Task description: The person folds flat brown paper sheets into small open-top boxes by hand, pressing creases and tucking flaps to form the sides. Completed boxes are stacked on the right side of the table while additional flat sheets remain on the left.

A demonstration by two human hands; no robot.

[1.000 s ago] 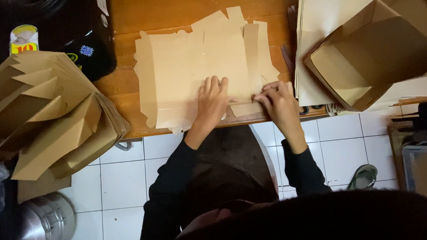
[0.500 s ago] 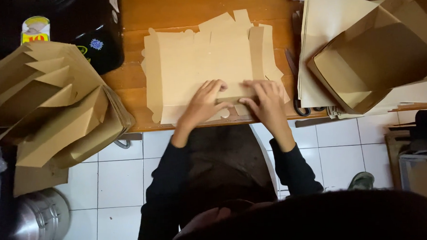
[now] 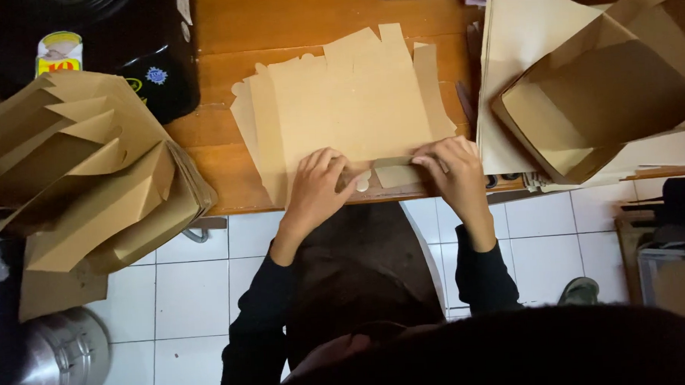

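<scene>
Yellow-labelled package (image 3: 58, 53), far left corner
</scene>
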